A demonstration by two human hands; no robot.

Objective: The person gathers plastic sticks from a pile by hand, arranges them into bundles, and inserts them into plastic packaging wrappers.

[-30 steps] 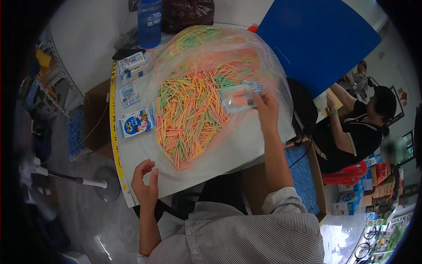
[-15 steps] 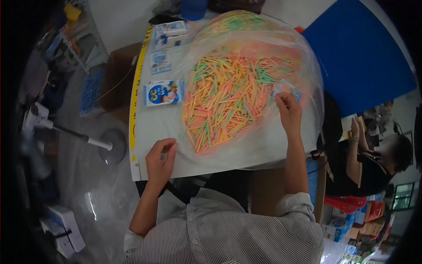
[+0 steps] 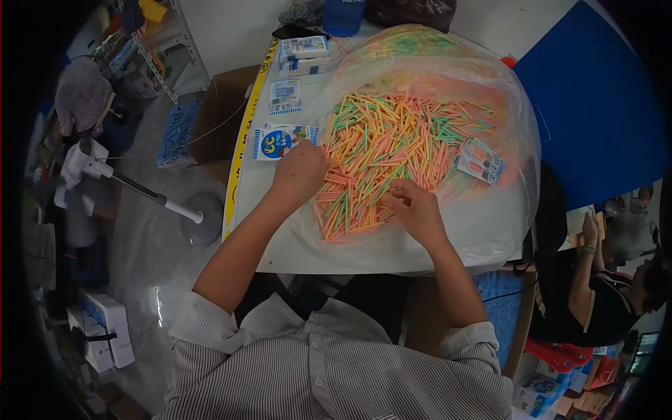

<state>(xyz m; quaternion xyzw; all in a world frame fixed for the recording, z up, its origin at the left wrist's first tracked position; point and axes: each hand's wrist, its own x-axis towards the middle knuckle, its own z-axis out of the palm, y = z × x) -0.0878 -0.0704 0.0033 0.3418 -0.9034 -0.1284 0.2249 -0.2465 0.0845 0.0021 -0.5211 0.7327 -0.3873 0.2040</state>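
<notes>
A heap of thin pink, yellow and green sticks [image 3: 392, 150] lies in a large clear plastic bag [image 3: 483, 238] spread on the table. My left hand [image 3: 302, 173] is at the left edge of the heap, its back towards me, and its fingertips are hidden. It partly covers a blue and white printed packet [image 3: 276, 143]. My right hand [image 3: 418, 211] is over the lower middle of the heap, thumb and forefinger bent but apart at the sticks. Farther right, a small clear packet with pink contents [image 3: 480, 162] rests on the heap.
Small packets [image 3: 285, 96] and stacked packs [image 3: 304, 54] line the table's left side. A blue board [image 3: 588, 105] stands at the right. Cardboard boxes [image 3: 227, 105] are beside the table. Another person [image 3: 595, 280] sits at the right, a hand on something pale.
My left hand has moved up and right from the table's front to the heap. My right hand has left the small packet on the right and moved left and down over the sticks.
</notes>
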